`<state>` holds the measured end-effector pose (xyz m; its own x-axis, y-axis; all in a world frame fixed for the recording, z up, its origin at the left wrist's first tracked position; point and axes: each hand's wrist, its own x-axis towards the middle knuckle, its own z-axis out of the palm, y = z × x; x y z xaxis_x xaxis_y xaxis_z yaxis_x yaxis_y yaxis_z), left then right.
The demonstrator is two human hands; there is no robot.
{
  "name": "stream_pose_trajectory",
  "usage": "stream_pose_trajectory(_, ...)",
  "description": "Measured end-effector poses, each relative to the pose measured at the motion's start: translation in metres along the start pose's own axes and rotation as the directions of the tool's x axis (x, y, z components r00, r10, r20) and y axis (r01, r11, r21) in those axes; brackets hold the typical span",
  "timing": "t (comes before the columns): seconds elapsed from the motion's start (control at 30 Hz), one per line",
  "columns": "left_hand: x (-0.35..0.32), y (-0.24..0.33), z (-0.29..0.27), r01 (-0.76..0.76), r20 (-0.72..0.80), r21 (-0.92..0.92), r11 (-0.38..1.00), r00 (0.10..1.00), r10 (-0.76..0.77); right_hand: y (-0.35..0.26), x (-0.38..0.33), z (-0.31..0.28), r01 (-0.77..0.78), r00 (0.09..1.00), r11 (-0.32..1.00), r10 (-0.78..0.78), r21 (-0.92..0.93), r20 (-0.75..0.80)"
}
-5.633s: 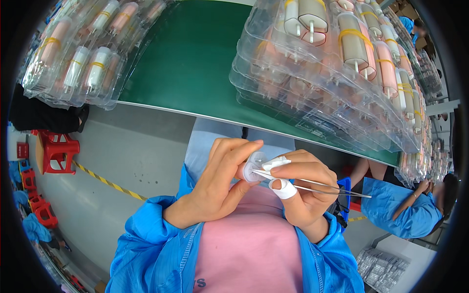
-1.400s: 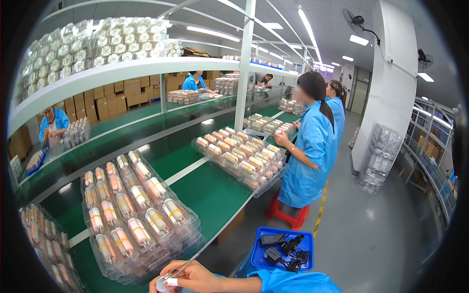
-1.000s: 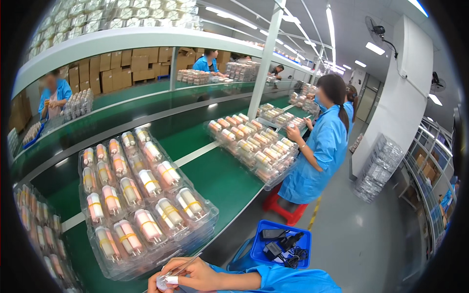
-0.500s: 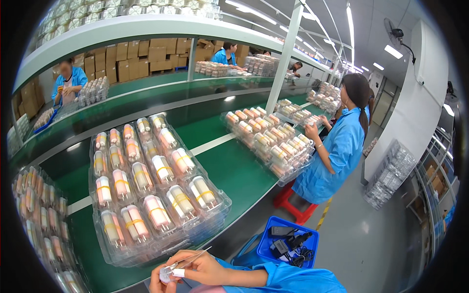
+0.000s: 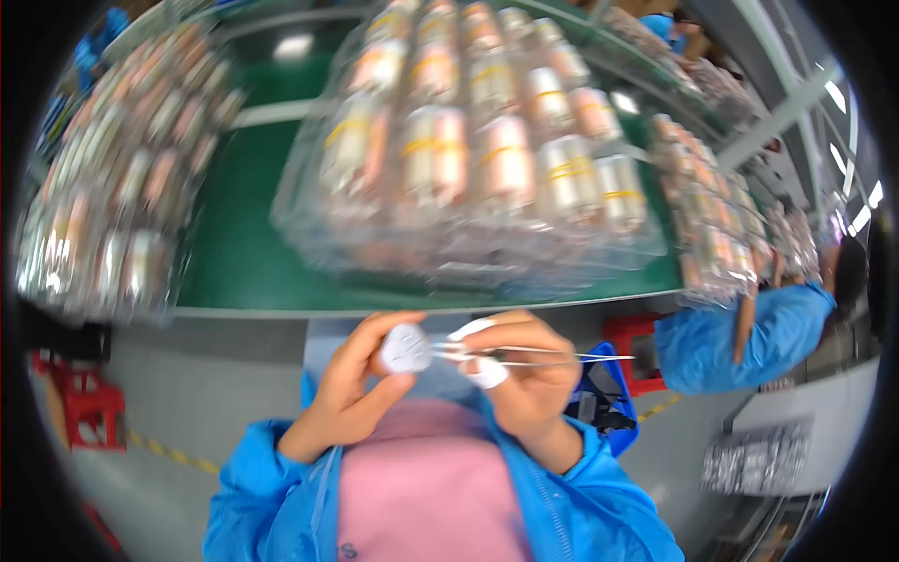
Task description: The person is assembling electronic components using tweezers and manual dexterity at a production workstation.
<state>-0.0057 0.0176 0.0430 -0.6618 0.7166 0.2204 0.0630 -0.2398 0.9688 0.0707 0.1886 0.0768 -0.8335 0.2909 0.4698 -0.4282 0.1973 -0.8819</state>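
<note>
Close to my chest, my left hand (image 5: 361, 379) grips a small white round disc (image 5: 405, 348) with slots in its face, thumb below and fingers behind. My right hand (image 5: 524, 375) is closed on thin metal tweezers (image 5: 599, 357), whose slender prongs stick out to the right. White wraps cover its thumb and a fingertip. Between disc and right fingertips are small thin pieces that I cannot make out. Beyond both hands, a stack of clear plastic trays (image 5: 468, 248) holds pairs of white and pink cylinders (image 5: 434, 155) bound with yellow bands.
More filled trays stand at left (image 5: 122, 178) and right (image 5: 707, 211) on the green bench (image 5: 234, 234). A blue bin (image 5: 626, 438) with black items sits beside my right arm. Nearby are red stools (image 5: 94, 403) and a co-worker in blue (image 5: 749, 337).
My view has swung left and down, bringing both hands to the middle and the trays farther up. The hands still hold the disc and tweezers, now seen from above.
</note>
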Motion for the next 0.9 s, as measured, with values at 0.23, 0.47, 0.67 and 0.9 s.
stream_pose_trajectory(0.23, -0.015, -0.005, -0.004, -0.041, 0.009, 0.037, 0.998, 0.999, 0.041, 0.005, -0.001, 0.013, 0.056, 0.992, 0.998, -0.056, 0.004, 0.112)
stream_pose_trajectory(0.47, -0.011, -0.008, -0.005, -0.109, -0.024, 0.076, 0.991, 0.993, 0.111, 0.008, 0.006, 0.013, 0.120, 0.975, 0.990, -0.103, -0.074, 0.197)
stream_pose_trajectory(0.67, -0.012, -0.005, -0.004, -0.094, -0.048, 0.120, 0.988, 0.994, 0.101, 0.007, 0.005, 0.015, 0.107, 0.975, 0.989, -0.085, -0.101, 0.203)
stream_pose_trajectory(0.9, -0.012, -0.007, -0.004, -0.109, -0.040, 0.180, 0.978, 0.992, 0.118, 0.008, 0.004, 0.015, 0.117, 0.974, 0.986, -0.090, -0.120, 0.208)
